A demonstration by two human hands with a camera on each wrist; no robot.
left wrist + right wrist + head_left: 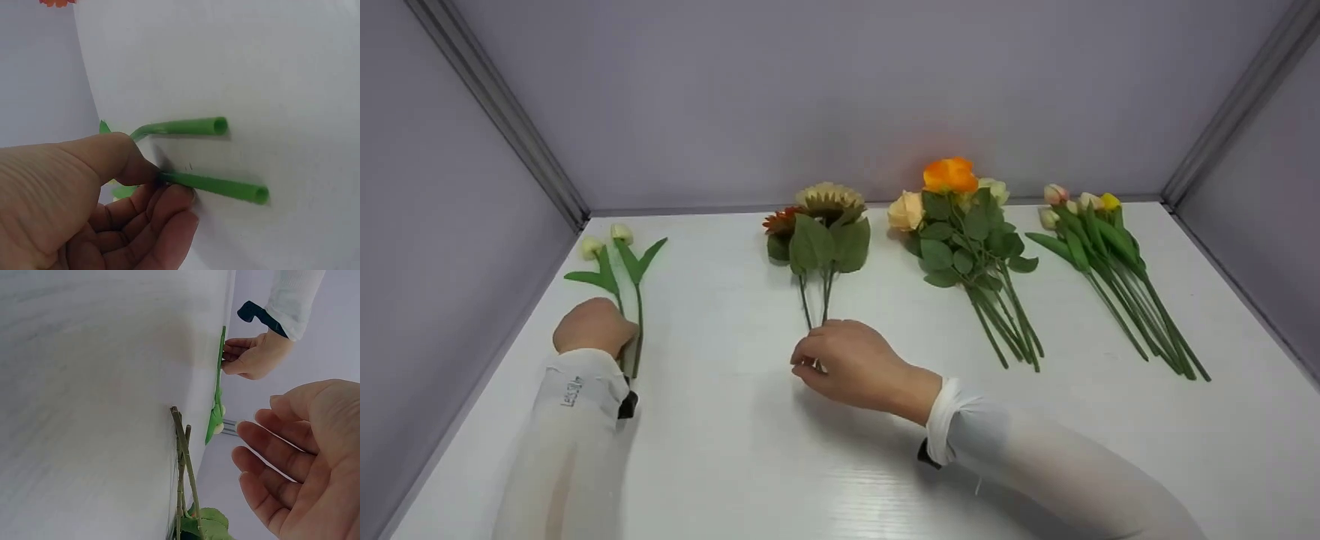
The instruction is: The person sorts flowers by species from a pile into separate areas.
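At the left of the table, my left hand pinches the stem of a white tulip between thumb and fingers, close to its hollow cut end. A second white tulip lies just to the right, its stem apart from the fingers in the left wrist view. My right hand hovers over the lower stems of a small bunch of sunflower-like blooms, one cream and one rust-red. In the right wrist view its fingers are loosely bent, with nothing between them, and the brown-green stems lie apart from them.
Right of centre lies a bunch of roses, orange, peach and pale, with leafy stems. Farther right is a bunch of tulips in pink, white and yellow. Grey panels enclose the white table at the back and sides.
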